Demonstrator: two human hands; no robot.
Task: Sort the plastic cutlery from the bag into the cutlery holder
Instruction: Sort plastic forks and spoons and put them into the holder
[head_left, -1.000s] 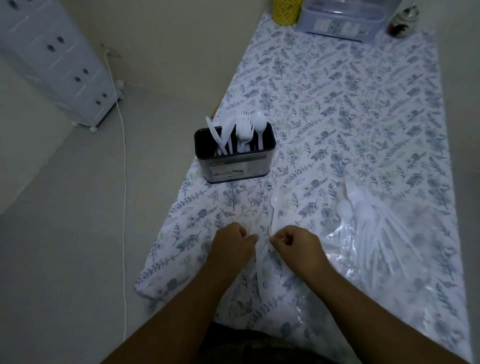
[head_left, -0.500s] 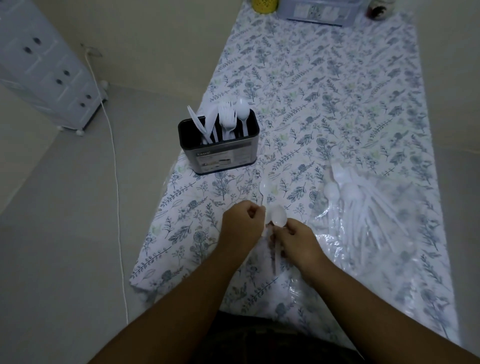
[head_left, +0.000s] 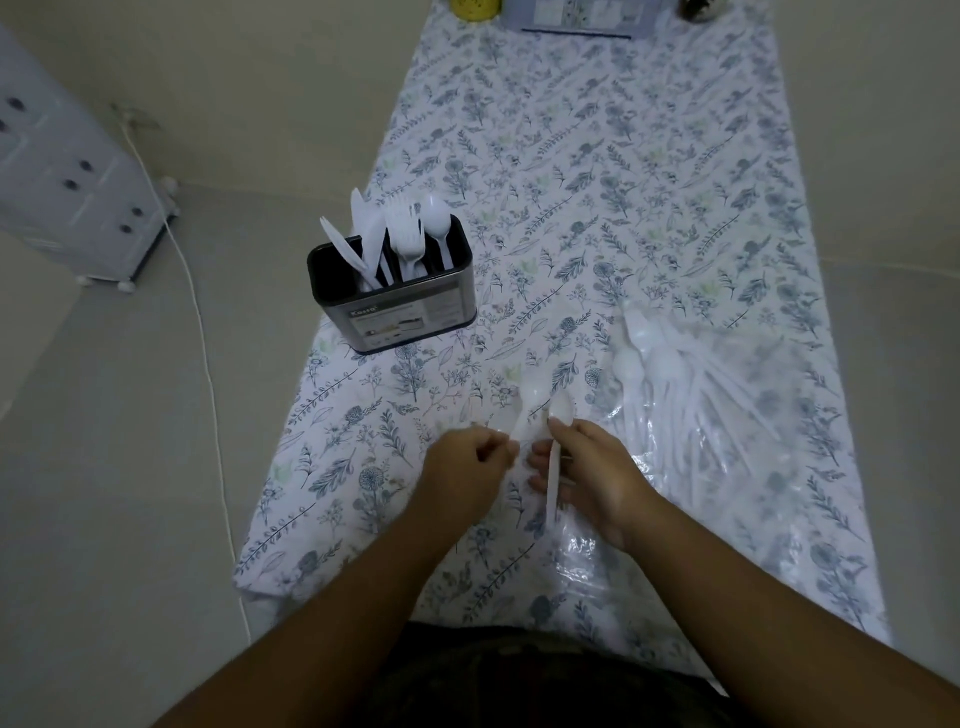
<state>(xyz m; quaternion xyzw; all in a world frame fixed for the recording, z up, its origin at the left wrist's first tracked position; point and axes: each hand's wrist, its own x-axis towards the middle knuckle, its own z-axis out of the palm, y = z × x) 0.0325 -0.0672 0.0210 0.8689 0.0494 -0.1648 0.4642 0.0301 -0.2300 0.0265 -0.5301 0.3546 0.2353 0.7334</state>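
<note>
Here, low in the frame, two bare forearms reach up to the middle of the flowered cloth (head_left: 597, 171). The right hand (head_left: 587, 478) curls its fingers round a white spoon (head_left: 554, 467), bowl pointing up the frame beyond the thumb, handle running down across the palm. Just left of it, the left hand (head_left: 467, 462) pinches a second spoon (head_left: 525, 410) by the handle, its bowl tilted up and right, close beside the first. Right of the hands, a clear bag (head_left: 727, 415) lies flat on the cloth with a blurred heap of white cutlery (head_left: 670, 374) in it. Farther up and left of centre, the black holder (head_left: 395, 301) stands upright near the cloth's left edge, with knives, forks and one spoon upright in separate compartments. At upper left a white drawer unit (head_left: 62, 182) stands on the floor, a cord (head_left: 202, 322) trailing from it.
</note>
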